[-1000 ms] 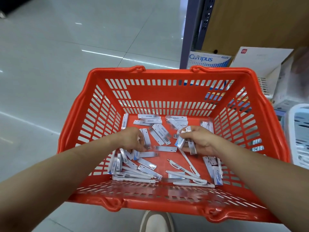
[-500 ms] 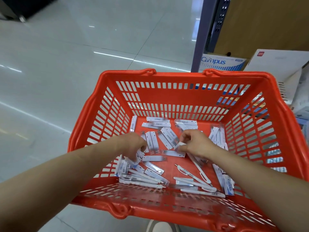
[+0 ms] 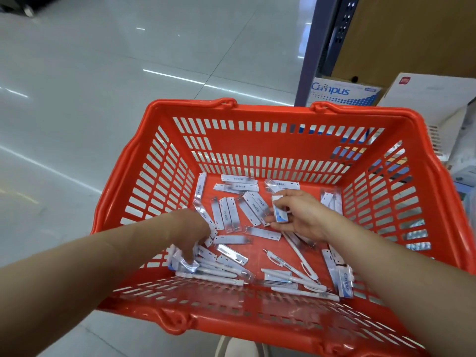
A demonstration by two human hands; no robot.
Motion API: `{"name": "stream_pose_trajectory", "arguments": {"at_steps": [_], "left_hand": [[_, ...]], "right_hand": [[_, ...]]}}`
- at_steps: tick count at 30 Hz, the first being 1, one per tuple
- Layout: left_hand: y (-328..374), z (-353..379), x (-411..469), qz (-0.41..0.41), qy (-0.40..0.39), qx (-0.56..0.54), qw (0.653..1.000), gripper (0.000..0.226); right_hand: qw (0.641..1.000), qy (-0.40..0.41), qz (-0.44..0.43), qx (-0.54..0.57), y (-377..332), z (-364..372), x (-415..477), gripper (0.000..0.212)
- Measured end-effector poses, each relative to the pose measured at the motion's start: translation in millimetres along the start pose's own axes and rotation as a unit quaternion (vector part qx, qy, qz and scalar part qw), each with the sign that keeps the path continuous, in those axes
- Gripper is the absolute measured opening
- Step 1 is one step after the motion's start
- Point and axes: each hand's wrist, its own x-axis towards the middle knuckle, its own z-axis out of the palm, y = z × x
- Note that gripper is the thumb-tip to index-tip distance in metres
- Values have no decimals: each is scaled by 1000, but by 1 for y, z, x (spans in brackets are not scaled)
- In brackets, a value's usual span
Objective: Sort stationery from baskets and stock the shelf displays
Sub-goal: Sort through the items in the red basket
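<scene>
While right hand (image 3: pixel 304 217) pinches a packet (image 3: pixel 279 213) (blue), a box (image 3: pixel 342 93) reads Campus.

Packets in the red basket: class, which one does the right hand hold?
The short white-and-blue packet pinched by the right hand; the rest are longer strips lying on the basket floor or gripped by the left hand.

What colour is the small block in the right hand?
White and light blue; the head view shows the small block in the right hand.
</scene>
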Motion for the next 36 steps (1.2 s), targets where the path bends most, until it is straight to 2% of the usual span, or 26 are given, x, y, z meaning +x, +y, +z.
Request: {"name": "stream_pose_trajectory", "arguments": {"at_steps": [3,7,11,13,14,15,17,19,22,26,28,30,33,35,36], "left_hand": [[2,0,-2,6,-2,19,1000,55],[-5,-1,-6,-4,6,-23,1000,48],[-10,-14,-9,-17,80,-116,990,42],[-8,-22,-11,-35,128,-181,974,43],[-7,-26,-12,-39,146,-249,957,43],[-6,-28,-10,-40,155,-348,924,43],[-2,-34,-9,-32,167,-538,825,42],[3,-38,-6,-11,169,-641,749,41],[11,-43,-3,13,174,-692,700,44],[14,-43,3,47,196,-703,682,31],[15,-41,6,49,190,-694,693,28],[16,-38,8,28,197,-656,728,27],[10,-30,11,-39,243,-502,829,28],[8,-21,13,-90,239,-348,902,38],[9,-16,14,-111,229,-281,925,44]], "right_hand": [[1000,-15,8,-19,1,-4,0,22],[997,-53,31,-53,6,3,2,30],[989,-93,44,-103,8,20,3,33],[986,-96,44,-129,10,27,2,35],[984,-95,47,-143,12,31,1,35],[982,-96,50,-153,14,34,2,35],[981,-105,57,-150,15,37,3,34],[983,-118,60,-130,14,36,2,26],[980,-136,51,-137,10,27,1,21],[980,-165,55,-101,9,21,2,25],[983,-147,42,-103,9,23,4,30],[983,-117,21,-139,12,25,6,31],[960,-32,-45,-274,19,22,11,23],[932,28,-96,-349,25,17,15,20],[925,57,-116,-357,28,15,17,19]]}}
